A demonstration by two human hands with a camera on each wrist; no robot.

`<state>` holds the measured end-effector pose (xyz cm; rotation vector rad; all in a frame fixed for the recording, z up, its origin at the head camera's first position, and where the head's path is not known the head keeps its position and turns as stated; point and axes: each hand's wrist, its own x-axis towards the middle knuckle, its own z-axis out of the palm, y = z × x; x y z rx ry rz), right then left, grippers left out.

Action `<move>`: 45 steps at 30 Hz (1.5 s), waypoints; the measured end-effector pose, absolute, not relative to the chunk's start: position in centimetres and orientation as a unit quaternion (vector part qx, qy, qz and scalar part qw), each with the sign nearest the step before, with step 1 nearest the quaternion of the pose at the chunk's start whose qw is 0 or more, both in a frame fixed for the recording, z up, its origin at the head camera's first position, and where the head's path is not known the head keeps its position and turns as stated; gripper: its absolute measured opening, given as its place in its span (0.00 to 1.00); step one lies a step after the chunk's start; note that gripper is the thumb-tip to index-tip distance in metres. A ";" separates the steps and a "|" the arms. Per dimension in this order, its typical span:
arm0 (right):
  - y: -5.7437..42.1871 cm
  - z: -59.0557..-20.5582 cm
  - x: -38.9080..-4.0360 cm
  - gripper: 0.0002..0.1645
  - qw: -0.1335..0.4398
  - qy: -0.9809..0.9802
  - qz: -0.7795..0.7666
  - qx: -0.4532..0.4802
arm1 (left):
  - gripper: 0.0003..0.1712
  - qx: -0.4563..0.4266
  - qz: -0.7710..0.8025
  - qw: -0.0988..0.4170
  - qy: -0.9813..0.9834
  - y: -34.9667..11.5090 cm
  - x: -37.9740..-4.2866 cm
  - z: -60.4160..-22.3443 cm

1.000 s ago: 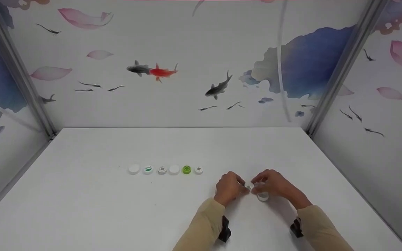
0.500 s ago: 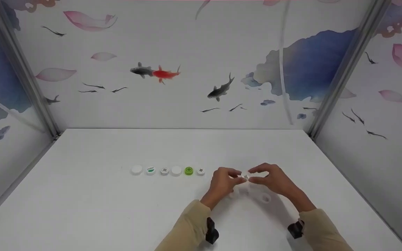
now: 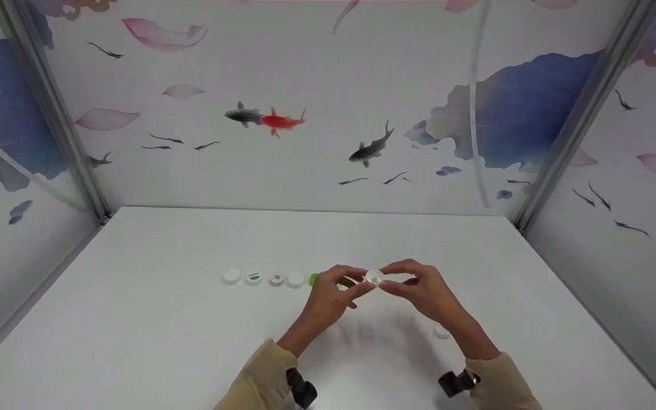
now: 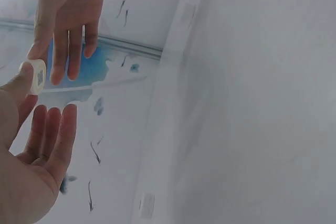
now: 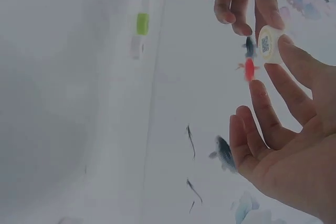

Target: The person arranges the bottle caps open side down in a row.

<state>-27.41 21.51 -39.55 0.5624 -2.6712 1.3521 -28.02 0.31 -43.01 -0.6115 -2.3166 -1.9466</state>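
Note:
A white bottle cap (image 3: 374, 277) with a small printed code on its face is held up above the table, tilted toward the head camera. My left hand (image 3: 328, 296) pinches its left side between thumb and forefinger. From the right, my right hand (image 3: 426, 291) pinches the same cap. Both wrist views show the cap (image 4: 37, 77) (image 5: 270, 44) between the two thumbs, other fingers apart from it. Behind the left hand, a green cap (image 3: 313, 279) is partly hidden.
A row of caps runs left of the hands: a plain white cap (image 3: 232, 276), one with a green mark (image 3: 254, 278), a code-marked cap (image 3: 276, 279) and another white cap (image 3: 296, 279). One more white cap (image 3: 441, 331) lies by the right forearm. Printed walls border the table (image 3: 151, 319).
Both hands have lifted the cap off the table and moved it left, toward the row. Its printed face now shows. The head view has shifted slightly.

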 end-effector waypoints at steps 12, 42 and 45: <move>18.6 -39.6 -26.4 0.15 0.055 -0.865 0.462 0.186 | 0.18 -0.221 -0.624 0.030 -0.749 -2.5 -27.1 -43.1; 18.3 -38.8 -26.3 0.27 -0.145 -0.809 0.564 0.078 | 0.17 -0.261 -0.566 0.076 -0.778 -3.7 -26.6 -42.9; 18.1 -38.6 -26.3 0.25 -0.137 -0.809 0.566 0.077 | 0.17 -0.226 -0.598 0.048 -0.767 -3.5 -26.6 -42.6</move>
